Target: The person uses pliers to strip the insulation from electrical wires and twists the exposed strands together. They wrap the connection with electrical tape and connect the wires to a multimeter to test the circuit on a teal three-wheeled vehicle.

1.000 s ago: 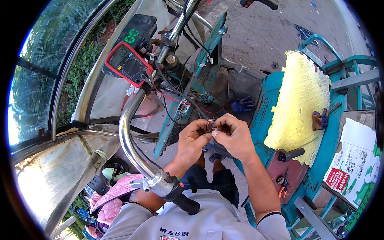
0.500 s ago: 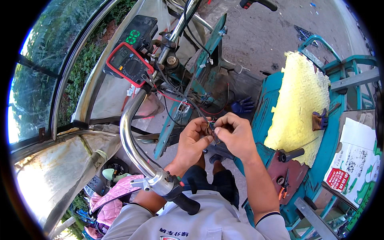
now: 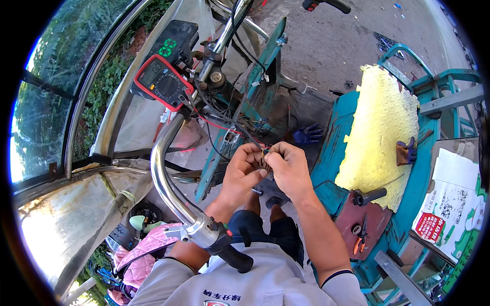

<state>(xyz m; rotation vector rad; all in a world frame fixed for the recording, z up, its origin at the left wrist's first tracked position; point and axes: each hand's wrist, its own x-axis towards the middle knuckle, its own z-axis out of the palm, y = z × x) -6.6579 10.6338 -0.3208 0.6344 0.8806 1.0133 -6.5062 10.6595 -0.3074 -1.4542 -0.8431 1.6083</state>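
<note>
In the middle of the view both hands meet over a small bunch of thin wires (image 3: 265, 151). My left hand (image 3: 242, 172) is closed, its thumb and fingers pinching the wires. Close on its right, my right hand (image 3: 290, 169) grips the same wires between thumb and fingertips; the exact ends are hidden by the fingers. A dark cable (image 3: 244, 131) runs down to them from the handlebar column. A red multimeter (image 3: 164, 84) leans beside the handlebar, with red and black leads trailing from it toward the frame.
A chrome handlebar (image 3: 162, 168) curves down on my left to a black grip (image 3: 236, 259). On the right, a yellow foam mat (image 3: 380, 137) covers the teal bench (image 3: 337, 132). Orange-handled pliers (image 3: 360, 239), black tape (image 3: 356, 229), a work glove (image 3: 407, 152) and a cardboard box (image 3: 451, 204) lie there.
My right hand has drawn in closer to my left and slightly down, its fingertips more tightly together. Yellow and red wire strands now show between the hands.
</note>
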